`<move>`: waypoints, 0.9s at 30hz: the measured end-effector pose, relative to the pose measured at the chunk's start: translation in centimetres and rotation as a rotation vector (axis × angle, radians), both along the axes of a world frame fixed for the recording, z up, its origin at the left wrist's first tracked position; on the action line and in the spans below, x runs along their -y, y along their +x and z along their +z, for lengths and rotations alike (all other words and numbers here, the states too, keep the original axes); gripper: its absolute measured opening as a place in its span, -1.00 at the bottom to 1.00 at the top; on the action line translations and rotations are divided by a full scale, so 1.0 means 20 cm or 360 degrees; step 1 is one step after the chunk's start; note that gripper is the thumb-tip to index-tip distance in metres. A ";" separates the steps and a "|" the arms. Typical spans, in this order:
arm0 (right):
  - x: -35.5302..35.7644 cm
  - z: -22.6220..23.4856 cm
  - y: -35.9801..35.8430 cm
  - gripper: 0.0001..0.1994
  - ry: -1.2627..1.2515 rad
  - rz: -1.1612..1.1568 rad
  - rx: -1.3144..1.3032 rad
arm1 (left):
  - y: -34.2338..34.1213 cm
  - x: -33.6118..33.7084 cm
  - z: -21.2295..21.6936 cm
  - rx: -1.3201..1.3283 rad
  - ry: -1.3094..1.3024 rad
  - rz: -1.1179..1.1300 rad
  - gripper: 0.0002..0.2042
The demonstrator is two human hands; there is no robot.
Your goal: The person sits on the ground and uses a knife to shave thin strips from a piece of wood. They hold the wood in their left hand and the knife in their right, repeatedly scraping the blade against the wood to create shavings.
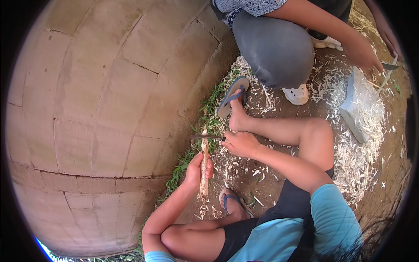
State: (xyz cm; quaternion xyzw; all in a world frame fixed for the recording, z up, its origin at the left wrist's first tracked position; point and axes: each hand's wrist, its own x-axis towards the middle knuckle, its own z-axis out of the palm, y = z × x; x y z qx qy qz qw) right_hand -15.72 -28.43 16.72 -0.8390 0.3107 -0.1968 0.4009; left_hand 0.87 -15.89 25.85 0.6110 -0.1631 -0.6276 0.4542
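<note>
My left hand (200, 167) is wrapped round the middle of a pale, rough-cut stick of wood (204, 179), its far end pointing away from me. In my right hand (240, 143) is the dark handle of a knife (208, 136). The blade lies across the stick near its far end, above my left hand. Whether the edge bites into the wood is too small to tell. Wood fibres hang loose from the stick's near end.
A block wall (104, 96) rises on the left, with grass (181, 169) along its foot. Another person crouches at the far right, holding a blade (389, 66) by a stone block (355, 105). Wood shavings (358, 161) litter the ground. My sandalled feet flank the stick.
</note>
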 end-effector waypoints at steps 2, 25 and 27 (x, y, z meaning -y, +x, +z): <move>0.02 -0.10 0.02 -0.62 0.0258 0.0099 0.0142 | -0.05 0.02 0.01 0.0102 0.0052 -0.0019 -0.73; -0.07 -0.03 -0.03 -0.66 0.0083 0.0167 -0.0189 | 0.02 0.01 0.08 -0.0097 0.0163 0.0066 -0.69; -0.07 -0.03 -0.03 -0.65 0.0154 0.0264 -0.0432 | 0.04 -0.01 0.08 -0.0159 0.0078 0.0059 -0.71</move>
